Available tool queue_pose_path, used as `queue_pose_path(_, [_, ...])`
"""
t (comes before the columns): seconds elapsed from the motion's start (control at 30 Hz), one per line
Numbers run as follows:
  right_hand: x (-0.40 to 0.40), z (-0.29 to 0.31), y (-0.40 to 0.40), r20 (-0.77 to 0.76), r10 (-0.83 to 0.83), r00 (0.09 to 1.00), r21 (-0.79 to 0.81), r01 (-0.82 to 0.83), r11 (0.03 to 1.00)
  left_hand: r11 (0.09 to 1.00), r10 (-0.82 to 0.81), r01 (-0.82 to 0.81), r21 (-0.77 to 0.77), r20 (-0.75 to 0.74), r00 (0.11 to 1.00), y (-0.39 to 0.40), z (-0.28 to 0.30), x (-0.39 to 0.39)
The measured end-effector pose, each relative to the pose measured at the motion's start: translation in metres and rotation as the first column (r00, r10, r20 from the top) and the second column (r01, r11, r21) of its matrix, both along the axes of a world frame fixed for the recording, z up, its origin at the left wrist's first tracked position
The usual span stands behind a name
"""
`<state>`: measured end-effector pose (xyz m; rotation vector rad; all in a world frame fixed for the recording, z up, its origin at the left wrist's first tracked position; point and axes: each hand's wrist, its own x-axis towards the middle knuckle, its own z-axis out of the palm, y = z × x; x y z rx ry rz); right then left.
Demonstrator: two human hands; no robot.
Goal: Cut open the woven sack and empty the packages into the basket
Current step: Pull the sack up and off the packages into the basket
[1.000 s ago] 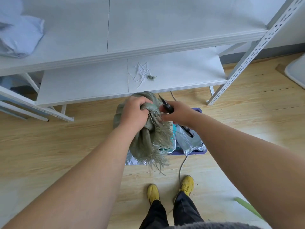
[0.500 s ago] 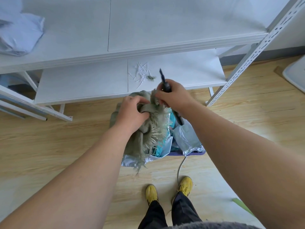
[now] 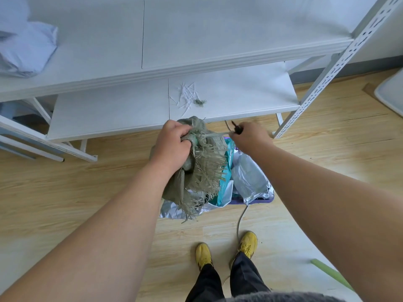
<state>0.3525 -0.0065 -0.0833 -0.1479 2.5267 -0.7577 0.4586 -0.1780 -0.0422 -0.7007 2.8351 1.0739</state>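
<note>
the frayed grey-green woven sack (image 3: 197,168) is held bunched over the purple plastic basket (image 3: 259,201), its neck clenched in the left hand (image 3: 174,144). a pale tie strand (image 3: 214,134) is pulled taut by the right hand (image 3: 250,138), which grasps a dark cutting tool (image 3: 236,128). silver and teal packages (image 3: 248,177) already lie in the basket; the sack seems not yet emptied. the white lower shelf edge (image 3: 239,115) stands just beyond the hands, with open wooden floor (image 3: 327,149) to the right.

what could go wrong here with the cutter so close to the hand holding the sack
1. The right hand pulls a taut strip from the woven sack while holding a dark cutting tool. If the strip snaps, the tool may jerk.
2. The left hand grips the sack neck right beside that strip, so a slip could nick its fingers.
3. Packages already heap above the purple basket rim, so more may spill onto the floor.
</note>
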Motion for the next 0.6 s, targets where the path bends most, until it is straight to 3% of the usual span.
queue_pose_path(0.07, [-0.006,0.002,0.002,0.200,-0.170,0.965,-0.165,0.204,0.965,1.000,0.010,-0.010,-0.009,-0.005,1.000,-0.003,-0.002,0.002])
queue_pose_path(0.13, [-0.015,0.009,0.001,0.184,-0.310,0.933,-0.314,0.354,0.881,1.000,0.027,-0.027,-0.016,0.016,1.000,-0.007,-0.003,0.005])
queue_pose_path(0.2, [-0.025,0.020,-0.004,0.004,-0.307,0.952,-0.424,0.279,0.861,0.998,0.058,-0.058,-0.011,0.048,0.997,-0.012,-0.005,0.008])
queue_pose_path(0.37, [-0.038,0.041,-0.017,-0.019,-0.192,0.981,-0.420,0.167,0.892,0.996,0.086,-0.088,0.004,0.122,0.989,-0.012,-0.005,0.009])
queue_pose_path(0.47, [-0.037,0.062,-0.035,-0.047,-0.129,0.990,-0.548,0.082,0.832,0.994,0.102,-0.104,0.014,0.106,0.989,-0.008,-0.001,0.005])
queue_pose_path(0.6, [-0.038,0.088,-0.058,-0.192,-0.069,0.979,-0.598,-0.061,0.799,0.995,0.064,-0.068,0.072,0.052,0.997,-0.006,0.010,-0.007])
